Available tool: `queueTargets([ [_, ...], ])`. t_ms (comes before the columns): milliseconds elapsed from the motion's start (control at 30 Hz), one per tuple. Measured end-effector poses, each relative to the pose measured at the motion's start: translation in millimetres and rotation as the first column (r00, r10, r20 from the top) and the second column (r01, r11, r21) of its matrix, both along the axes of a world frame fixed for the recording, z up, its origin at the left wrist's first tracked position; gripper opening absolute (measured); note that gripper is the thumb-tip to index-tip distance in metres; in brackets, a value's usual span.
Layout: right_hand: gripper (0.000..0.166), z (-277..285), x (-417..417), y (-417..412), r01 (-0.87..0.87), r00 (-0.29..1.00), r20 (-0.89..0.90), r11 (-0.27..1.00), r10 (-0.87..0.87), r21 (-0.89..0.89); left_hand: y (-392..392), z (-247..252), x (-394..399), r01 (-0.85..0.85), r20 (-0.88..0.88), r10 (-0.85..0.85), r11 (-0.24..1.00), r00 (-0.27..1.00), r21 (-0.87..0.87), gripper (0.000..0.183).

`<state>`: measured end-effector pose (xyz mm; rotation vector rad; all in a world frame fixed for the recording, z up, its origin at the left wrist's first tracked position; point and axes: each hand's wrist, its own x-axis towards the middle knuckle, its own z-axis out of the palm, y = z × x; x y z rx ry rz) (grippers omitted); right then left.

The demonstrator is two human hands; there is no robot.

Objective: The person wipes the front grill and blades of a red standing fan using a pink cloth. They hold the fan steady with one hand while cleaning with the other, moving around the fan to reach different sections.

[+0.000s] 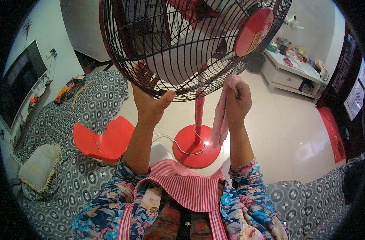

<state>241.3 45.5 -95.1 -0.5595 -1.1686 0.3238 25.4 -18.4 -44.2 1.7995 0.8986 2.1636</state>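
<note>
A standing fan with a round black wire guard [182,60] fills the top of the view, its red centre badge [254,33] facing right. Around the lower left rim of the guard, my left hand [151,100] grips the wires, thumb in front and fingers partly hidden behind them. A folded pink cloth [221,117] hangs from my right hand [239,99], which is closed on it and holds its upper end at the guard's lower front. Below, a red pole [199,117] runs down to the round red base [182,144] on the floor. A pale cord [170,137] lies across that base.
On the left, a grey patterned cover [41,120] carries a red plastic piece [107,141], a cushion [40,168] and a colourful cloth [69,88]. A television [23,84] is on the left wall. A cluttered white cabinet [285,76] stands back right, and a red mat [330,132] lies by the dark door.
</note>
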Motion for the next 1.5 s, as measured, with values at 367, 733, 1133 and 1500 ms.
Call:
queueTargets([
  [367, 0.017, 13, -14, -12, 0.245, 0.946, 0.195, 0.966, -0.258, 0.087, -4, 2, 3, 0.013, 0.044, -0.013, 1.0, 0.999, -0.004, 0.098],
  [733, 0.019, 10, -3, -6, 0.017, 0.999, 0.031, 1.0, -0.017, 0.007, -5, 0, 7, 0.081, 0.074, -0.085, 0.996, 0.994, 0.048, 0.097],
  [1133, 0.016, 11, -13, -21, -0.094, 0.992, -0.088, 0.994, 0.089, -0.052, -3, 1, 0, 0.037, 0.01, -0.038, 0.999, 0.999, 0.023, 0.092],
  [1500, 0.021, -12, 1, 1, 0.104, 0.991, 0.089, 0.993, -0.099, -0.054, -1, -2, 4, 0.033, 0.048, -0.034, 0.999, 0.998, 0.02, 0.099],
])
